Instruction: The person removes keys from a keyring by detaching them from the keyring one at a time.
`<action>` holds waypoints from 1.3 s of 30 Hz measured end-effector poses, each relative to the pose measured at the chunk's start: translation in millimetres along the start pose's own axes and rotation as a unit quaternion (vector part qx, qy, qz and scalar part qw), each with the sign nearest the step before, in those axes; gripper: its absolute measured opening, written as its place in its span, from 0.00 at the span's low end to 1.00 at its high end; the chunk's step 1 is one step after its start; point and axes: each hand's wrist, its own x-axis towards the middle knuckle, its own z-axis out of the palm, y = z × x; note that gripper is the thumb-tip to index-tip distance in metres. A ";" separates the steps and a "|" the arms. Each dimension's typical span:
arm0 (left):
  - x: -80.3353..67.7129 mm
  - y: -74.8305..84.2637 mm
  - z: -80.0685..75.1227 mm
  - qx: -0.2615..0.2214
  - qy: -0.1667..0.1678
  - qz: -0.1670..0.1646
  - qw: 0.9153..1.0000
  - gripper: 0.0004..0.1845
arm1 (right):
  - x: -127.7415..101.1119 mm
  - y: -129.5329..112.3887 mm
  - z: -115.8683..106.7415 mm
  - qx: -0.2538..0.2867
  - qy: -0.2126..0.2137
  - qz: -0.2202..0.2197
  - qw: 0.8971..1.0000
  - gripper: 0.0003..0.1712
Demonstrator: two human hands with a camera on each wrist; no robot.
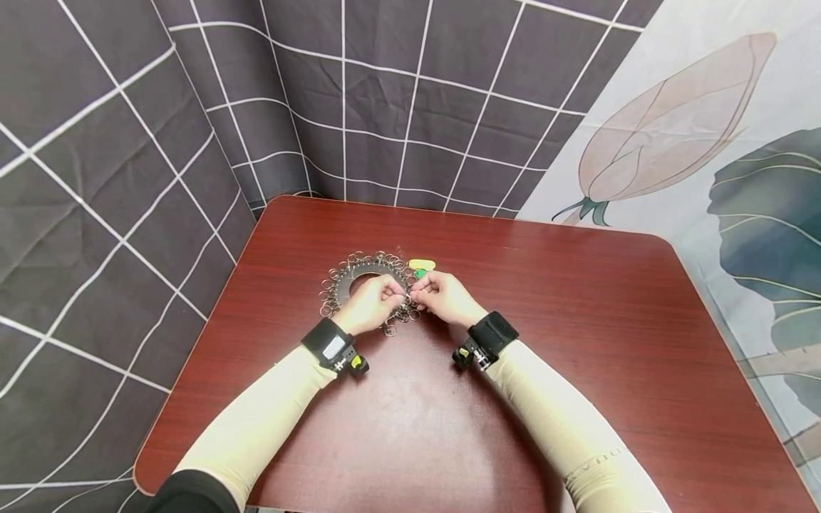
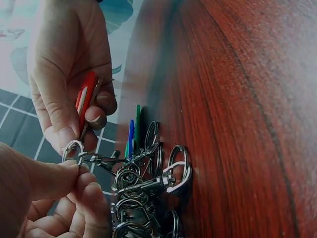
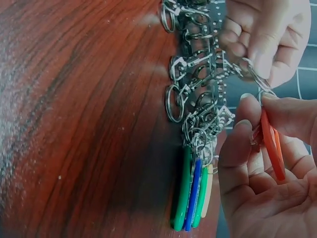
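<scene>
My left hand [image 1: 370, 305] pinches a small metal split ring [image 2: 73, 145] between thumb and finger. My right hand [image 1: 450, 299] holds a red key tag [image 3: 271, 146] against its fingers, with the thumb at the split ring [image 3: 258, 79]. That ring links to a swivel clasp [image 2: 101, 159] on a round grey hanger [image 1: 343, 285], whose edge carries many clasps and rings. Green [image 3: 182, 191] and blue tags [image 3: 193, 196] hang from nearby rings on the hanger. How far the red tag is threaded on the ring cannot be made out.
The hanger lies on a reddish-brown wooden table [image 1: 551, 299]. A yellow tag [image 1: 421, 264] and a green tag [image 1: 420, 273] lie just beyond my right hand. Dark checked cloth [image 1: 378, 92] hangs behind the table and on its left.
</scene>
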 end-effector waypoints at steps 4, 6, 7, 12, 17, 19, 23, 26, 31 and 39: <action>-1.1 1.2 -0.4 0.014 -0.032 -0.002 0.999 0.07 | 0.0 0.2 0.0 -0.008 0.005 0.005 1.000 0.03; -1.5 1.4 -0.4 0.014 -0.040 -0.001 0.999 0.08 | -0.1 -0.2 0.3 -0.008 0.006 0.006 1.000 0.03; -1.5 1.3 -0.3 0.015 -0.043 0.001 0.999 0.09 | -0.3 -0.4 0.4 -0.007 0.007 0.007 1.000 0.03; 0.0 -1.0 0.4 0.011 -0.047 0.008 0.999 0.08 | -0.7 -0.5 0.2 -0.005 0.012 0.000 1.000 0.04; 1.3 -3.3 1.8 0.003 -0.032 -0.009 0.999 0.06 | -0.4 2.8 0.0 0.008 0.014 -0.006 1.000 0.06; 1.3 -3.8 2.6 -0.007 -0.011 -0.012 1.000 0.05 | -0.5 4.0 0.8 0.013 0.010 -0.009 1.000 0.06; 0.0 -3.8 3.9 -0.021 0.030 -0.011 0.999 0.06 | -1.3 5.4 3.4 0.009 -0.006 -0.012 1.000 0.05; -1.2 -4.1 4.2 -0.038 0.039 -0.007 0.999 0.06 | -1.9 5.6 4.9 0.008 -0.016 -0.011 1.000 0.05; -1.7 -4.5 3.6 -0.055 0.035 0.001 0.998 0.06 | -1.5 6.3 5.4 0.008 -0.010 -0.011 1.000 0.05; -1.6 -1.5 0.8 -0.032 -0.004 0.014 0.999 0.03 | -4.1 0.9 1.6 0.019 -0.003 -0.005 1.000 0.08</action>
